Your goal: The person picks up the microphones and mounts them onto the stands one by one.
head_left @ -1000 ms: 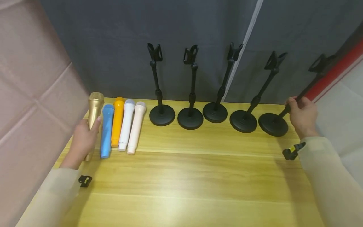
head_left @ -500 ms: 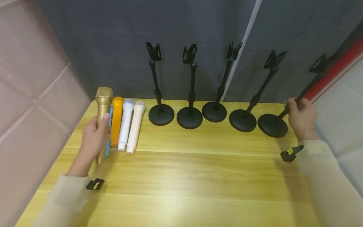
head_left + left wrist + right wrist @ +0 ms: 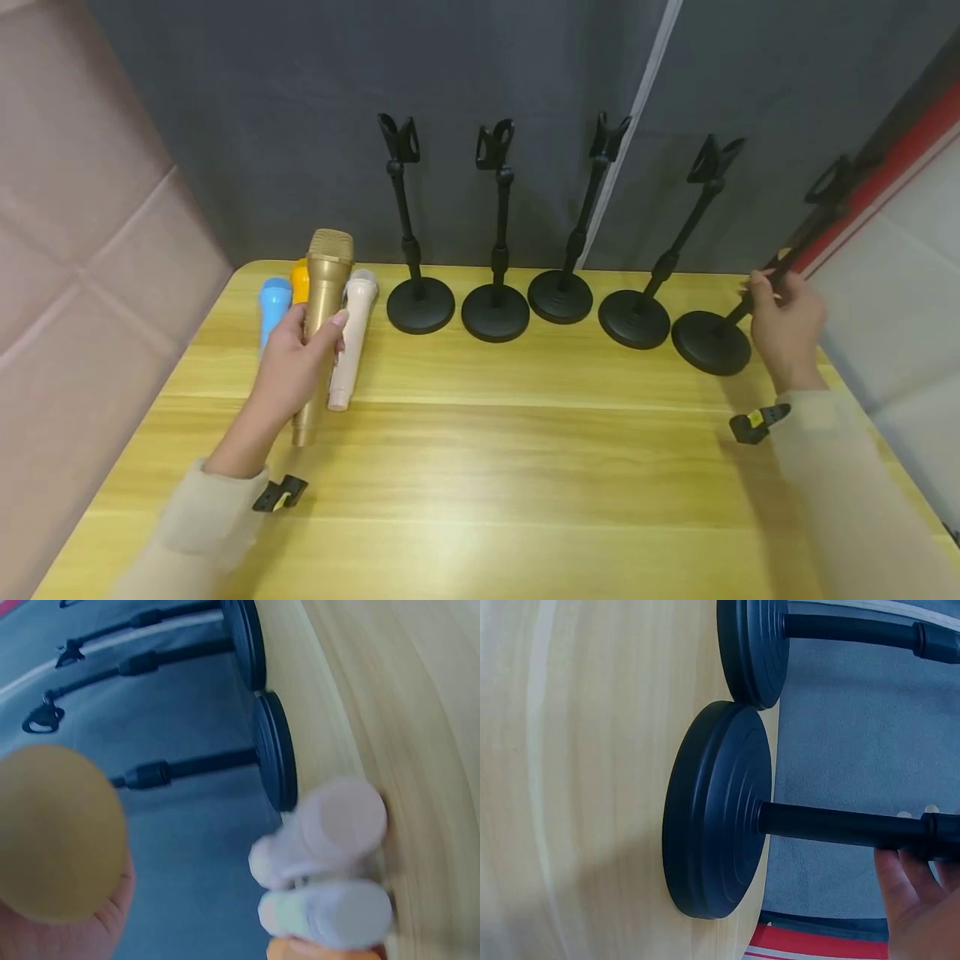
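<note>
My left hand grips a gold microphone by its body, mesh head pointing away from me, above the other microphones. Under and beside it lie a blue microphone, an orange microphone and a pale pink microphone. A white microphone shows in the left wrist view but is mostly hidden in the head view. At the far right, my right hand holds the pole of a black microphone stand; in the right wrist view its round base rests on the table.
Several more black stands, such as the leftmost stand, line the back of the wooden table. A dark grey panel rises behind them. Pink padding borders the left; a red strip runs at the right.
My left hand has carried the gold microphone rightward, from left of the blue one to over the orange and white ones. The rightmost stand has shifted slightly toward me with my right hand.
</note>
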A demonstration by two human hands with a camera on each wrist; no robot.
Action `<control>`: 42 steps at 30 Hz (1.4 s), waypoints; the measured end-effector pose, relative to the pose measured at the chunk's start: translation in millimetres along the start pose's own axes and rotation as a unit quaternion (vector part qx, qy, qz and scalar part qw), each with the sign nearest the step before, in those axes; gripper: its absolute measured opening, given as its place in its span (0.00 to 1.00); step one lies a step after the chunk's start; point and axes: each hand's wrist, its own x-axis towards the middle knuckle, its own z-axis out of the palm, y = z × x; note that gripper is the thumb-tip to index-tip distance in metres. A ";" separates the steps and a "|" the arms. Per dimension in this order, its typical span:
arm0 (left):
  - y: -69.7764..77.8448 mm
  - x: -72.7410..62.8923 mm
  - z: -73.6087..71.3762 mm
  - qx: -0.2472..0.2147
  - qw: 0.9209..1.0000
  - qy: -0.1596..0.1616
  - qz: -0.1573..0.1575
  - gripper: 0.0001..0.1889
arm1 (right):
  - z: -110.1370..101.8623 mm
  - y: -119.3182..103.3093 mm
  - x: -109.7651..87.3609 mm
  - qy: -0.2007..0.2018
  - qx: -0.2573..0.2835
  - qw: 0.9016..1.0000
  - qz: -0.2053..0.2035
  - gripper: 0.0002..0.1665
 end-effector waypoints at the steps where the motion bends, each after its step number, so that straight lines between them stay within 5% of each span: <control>1: 2.7 0.3 2.9 -0.009 1.000 -0.008 0.004 0.23 | -0.1 1.1 -1.8 0.004 0.004 1.000 -0.002 0.09; 23: 40.5 -8.5 61.0 -0.035 0.995 -0.088 0.042 0.21 | 7.5 3.7 -38.9 0.072 0.055 0.993 -0.080 0.10; 32: 60.8 -15.9 78.5 -0.089 0.986 -0.123 0.063 0.22 | 11.7 4.1 -51.8 0.074 0.049 0.991 -0.099 0.13; 42: 71.3 -18.0 89.0 -0.126 0.984 -0.113 0.053 0.25 | 16.5 -7.1 -71.7 0.068 0.058 0.991 -0.095 0.14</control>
